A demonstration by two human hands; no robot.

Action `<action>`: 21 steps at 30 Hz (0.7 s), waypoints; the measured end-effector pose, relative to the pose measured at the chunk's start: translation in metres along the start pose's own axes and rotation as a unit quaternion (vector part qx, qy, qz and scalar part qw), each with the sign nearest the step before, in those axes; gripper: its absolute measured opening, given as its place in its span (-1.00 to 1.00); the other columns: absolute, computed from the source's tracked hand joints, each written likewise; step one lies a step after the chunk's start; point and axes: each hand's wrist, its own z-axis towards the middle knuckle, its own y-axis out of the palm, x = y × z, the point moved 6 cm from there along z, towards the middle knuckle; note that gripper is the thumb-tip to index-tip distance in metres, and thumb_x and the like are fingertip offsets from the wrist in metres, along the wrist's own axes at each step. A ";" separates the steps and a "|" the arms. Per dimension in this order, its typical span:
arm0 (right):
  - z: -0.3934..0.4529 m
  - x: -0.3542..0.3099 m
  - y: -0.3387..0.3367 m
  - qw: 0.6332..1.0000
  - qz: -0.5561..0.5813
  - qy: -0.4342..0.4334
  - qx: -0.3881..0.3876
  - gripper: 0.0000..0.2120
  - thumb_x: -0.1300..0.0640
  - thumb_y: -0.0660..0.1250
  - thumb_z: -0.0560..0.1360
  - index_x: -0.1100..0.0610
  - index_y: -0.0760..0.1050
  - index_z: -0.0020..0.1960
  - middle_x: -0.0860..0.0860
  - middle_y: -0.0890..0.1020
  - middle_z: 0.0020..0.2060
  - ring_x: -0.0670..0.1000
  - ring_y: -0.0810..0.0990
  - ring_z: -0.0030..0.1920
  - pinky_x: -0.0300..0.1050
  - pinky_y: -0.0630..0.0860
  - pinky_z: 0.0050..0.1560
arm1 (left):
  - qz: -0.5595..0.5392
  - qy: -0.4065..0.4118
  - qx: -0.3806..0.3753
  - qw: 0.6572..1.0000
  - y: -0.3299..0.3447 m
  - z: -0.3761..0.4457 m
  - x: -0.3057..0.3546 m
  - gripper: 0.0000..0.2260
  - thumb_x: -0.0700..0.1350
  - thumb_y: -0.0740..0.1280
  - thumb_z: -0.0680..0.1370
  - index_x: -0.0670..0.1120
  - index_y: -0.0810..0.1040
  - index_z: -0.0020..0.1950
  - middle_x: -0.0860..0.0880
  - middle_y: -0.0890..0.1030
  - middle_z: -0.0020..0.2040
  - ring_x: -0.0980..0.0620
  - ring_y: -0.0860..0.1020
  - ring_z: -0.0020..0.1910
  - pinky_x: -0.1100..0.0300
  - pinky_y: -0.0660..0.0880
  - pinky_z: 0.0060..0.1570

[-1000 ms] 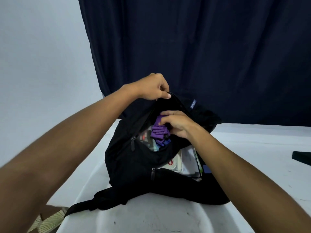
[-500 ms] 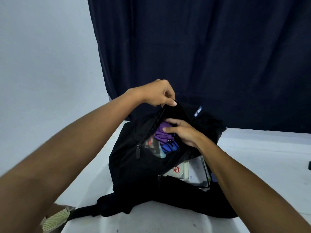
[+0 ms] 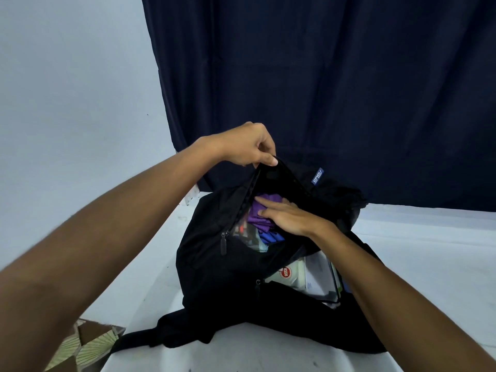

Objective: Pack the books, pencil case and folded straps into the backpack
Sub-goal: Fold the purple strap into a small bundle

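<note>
A blue tag on the backpack reads "ASUS"; a book bears "KSSM".

A dark navy curtain hangs behind a white tabletop; a pale wall stands left, patterned floor tiles lower left

Matt black cloth on the backpack, woven label sewn near top. Soft purple fabric in the straps. Glossy paper covers on the books. Smooth white table. Dark matt curtain.
</note>
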 end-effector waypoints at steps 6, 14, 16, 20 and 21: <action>-0.005 -0.004 -0.002 0.998 -0.058 0.004 0.037 -0.52 -0.25 0.06 0.58 -0.37 0.07 0.48 0.13 -0.13 0.57 0.22 -0.12 0.55 0.18 -0.12 0.51 | -0.009 -0.002 0.005 1.000 0.006 0.000 -0.002 -0.86 -0.06 0.41 0.54 -0.12 0.69 -0.09 -0.04 0.67 -0.27 0.01 0.62 -0.30 0.19 0.60 -0.32; -0.016 -0.012 -0.002 0.982 -0.138 -0.035 0.122 -0.51 -0.16 0.00 0.63 -0.15 0.10 0.55 0.26 0.23 0.47 0.23 0.19 0.48 0.02 0.23 0.40 | -0.012 0.001 0.005 1.000 0.014 -0.002 0.001 -0.86 -0.07 0.41 0.55 -0.12 0.69 -0.07 -0.02 0.67 -0.25 0.16 0.58 -0.39 0.25 0.56 -0.34; -0.024 -0.018 0.000 0.973 -0.148 -0.073 0.164 -0.53 -0.13 0.01 0.64 -0.09 0.16 0.54 0.26 0.30 0.41 0.28 0.29 0.41 0.04 0.29 0.36 | -0.013 0.000 0.005 1.000 0.017 -0.002 0.002 -0.87 -0.07 0.41 0.55 -0.11 0.69 -0.08 -0.01 0.66 -0.27 0.14 0.56 -0.44 0.25 0.55 -0.36; -0.039 -0.023 0.009 0.962 -0.162 -0.134 0.176 -0.50 -0.15 0.04 0.64 0.00 0.20 0.53 0.19 0.24 0.49 0.19 0.16 0.48 0.03 0.20 0.42 | -0.030 -0.007 -0.004 1.000 0.024 -0.005 0.001 -0.86 -0.06 0.40 0.55 -0.10 0.69 -0.07 -0.05 0.68 -0.24 -0.10 0.63 -0.29 0.22 0.59 -0.35; -0.039 -0.021 0.012 0.958 -0.178 -0.140 0.174 -0.49 -0.14 0.04 0.65 0.01 0.19 0.54 0.20 0.24 0.49 0.19 0.15 0.48 0.03 0.19 0.44 | -0.034 -0.009 -0.007 0.999 0.026 -0.006 0.002 -0.86 -0.06 0.40 0.55 -0.10 0.69 -0.06 -0.04 0.68 -0.24 -0.11 0.64 -0.27 0.21 0.60 -0.34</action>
